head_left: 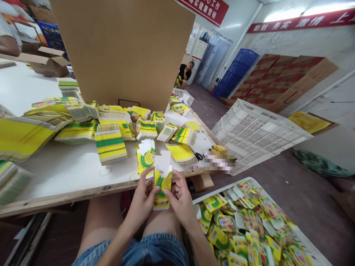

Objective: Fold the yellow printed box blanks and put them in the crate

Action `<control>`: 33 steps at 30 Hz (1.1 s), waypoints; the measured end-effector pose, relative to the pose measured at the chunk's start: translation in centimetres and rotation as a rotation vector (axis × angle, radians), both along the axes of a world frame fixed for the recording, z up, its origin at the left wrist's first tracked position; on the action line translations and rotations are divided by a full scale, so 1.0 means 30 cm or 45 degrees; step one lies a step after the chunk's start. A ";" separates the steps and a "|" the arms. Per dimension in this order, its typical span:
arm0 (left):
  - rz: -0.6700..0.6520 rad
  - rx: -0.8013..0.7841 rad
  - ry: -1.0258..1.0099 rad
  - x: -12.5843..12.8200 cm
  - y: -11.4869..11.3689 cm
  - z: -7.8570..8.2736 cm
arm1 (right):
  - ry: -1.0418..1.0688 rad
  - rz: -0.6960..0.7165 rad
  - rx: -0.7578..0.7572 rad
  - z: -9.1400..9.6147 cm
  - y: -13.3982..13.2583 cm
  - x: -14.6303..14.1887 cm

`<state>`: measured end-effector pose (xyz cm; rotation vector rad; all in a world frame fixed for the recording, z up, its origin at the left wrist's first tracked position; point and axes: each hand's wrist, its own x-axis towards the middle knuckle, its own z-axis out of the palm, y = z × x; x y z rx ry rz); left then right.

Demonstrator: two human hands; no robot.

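Note:
A small yellow and green paper carton [162, 181] with its white top flaps standing open is held upright over my lap, just below the table edge. My left hand [144, 195] is closed round its left side, thumb on the front. My right hand [179, 195] pinches its right side. A short stack of flat cartons [146, 157] of the same print lies on the white table [69, 170] just beyond my hands. To my right, a white crate [305, 242] on the floor is filled with several folded cartons.
Piles of flat yellow-green cartons [111, 144] cover the table, behind them a tall brown cardboard sheet [122, 51]. Black scissors [197, 155] lie near the table's right edge. An empty white crate [255, 133] leans beside it. A person [185, 74] sits far back.

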<state>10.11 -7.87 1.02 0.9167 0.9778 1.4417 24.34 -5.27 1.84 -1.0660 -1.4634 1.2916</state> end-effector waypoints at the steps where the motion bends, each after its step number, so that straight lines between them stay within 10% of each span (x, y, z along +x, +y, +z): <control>1: -0.068 0.007 -0.001 -0.004 -0.002 0.002 | 0.028 0.042 0.005 0.009 0.005 0.012; 10: -0.398 -0.052 -0.209 -0.003 -0.012 -0.004 | -0.051 0.222 -0.077 0.046 0.028 0.103; 33: -0.448 0.019 -0.050 0.034 -0.018 -0.022 | -0.152 0.004 0.169 0.034 0.028 0.136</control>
